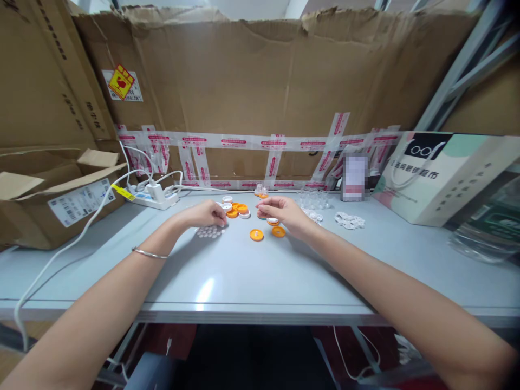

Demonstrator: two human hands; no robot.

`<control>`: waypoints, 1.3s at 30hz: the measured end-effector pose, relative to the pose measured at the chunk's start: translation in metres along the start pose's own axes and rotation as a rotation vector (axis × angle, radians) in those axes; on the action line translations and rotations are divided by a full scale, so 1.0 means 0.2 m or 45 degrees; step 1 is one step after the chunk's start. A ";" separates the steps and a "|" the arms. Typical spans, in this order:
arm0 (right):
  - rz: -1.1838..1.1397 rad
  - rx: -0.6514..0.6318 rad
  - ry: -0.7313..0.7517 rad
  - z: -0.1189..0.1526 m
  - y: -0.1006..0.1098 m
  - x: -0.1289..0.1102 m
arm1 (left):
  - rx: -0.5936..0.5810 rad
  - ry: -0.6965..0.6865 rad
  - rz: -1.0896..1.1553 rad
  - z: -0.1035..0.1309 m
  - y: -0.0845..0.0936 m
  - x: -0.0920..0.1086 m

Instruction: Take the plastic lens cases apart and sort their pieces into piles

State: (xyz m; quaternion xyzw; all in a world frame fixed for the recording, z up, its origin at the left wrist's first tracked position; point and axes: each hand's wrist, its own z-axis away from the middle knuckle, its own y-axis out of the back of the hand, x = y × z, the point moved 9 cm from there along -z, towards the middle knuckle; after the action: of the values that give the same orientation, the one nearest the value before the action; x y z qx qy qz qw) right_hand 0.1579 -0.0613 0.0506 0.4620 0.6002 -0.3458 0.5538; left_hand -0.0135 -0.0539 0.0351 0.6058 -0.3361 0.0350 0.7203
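My left hand [206,214], with a bangle on the wrist, has its fingers pressed together, pointing down just above a patch of small white discs [209,232]. Whatever its fingertips pinch is too small to make out. My right hand [282,212] hovers over the table with thumb and fingers brought together; what is between them, if anything, is hidden. Beneath it lie an orange ring-shaped piece [278,232] and, just left of that, another orange ring [256,234] with a pale centre. Between my hands is a pile of orange rings [235,210] and white rings [227,199].
White parts [350,220] and clear plastic cups [314,199] stand to the right, near a phone [355,177]. A power strip [156,197] and open carton [60,200] are left. A printed box [430,179] and clear bottle [487,227] stand far right; a cardboard sheet [264,76] closes the back.
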 end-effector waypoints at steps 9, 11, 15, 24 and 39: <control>0.117 -0.017 -0.001 0.01 -0.01 -0.02 | 0.051 0.026 -0.071 -0.02 0.00 -0.04; 0.166 -0.025 0.020 0.01 0.00 -0.02 | 0.049 0.023 -0.087 -0.01 0.00 -0.03; 0.324 -0.059 0.069 0.00 0.00 -0.02 | 0.023 0.018 -0.067 0.01 0.01 0.00; 0.662 -0.165 0.134 0.01 -0.01 -0.04 | -0.027 -0.001 -0.090 0.04 0.00 0.04; 0.987 -0.420 0.142 0.05 -0.05 -0.02 | 0.324 -0.304 -0.204 0.05 0.02 0.29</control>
State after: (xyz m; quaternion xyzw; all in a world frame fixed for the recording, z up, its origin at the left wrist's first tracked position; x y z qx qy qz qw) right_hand 0.1515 -0.0755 0.0517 0.5768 0.4585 0.0143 0.6759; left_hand 0.0245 -0.0827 0.0694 0.7166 -0.3627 -0.0524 0.5935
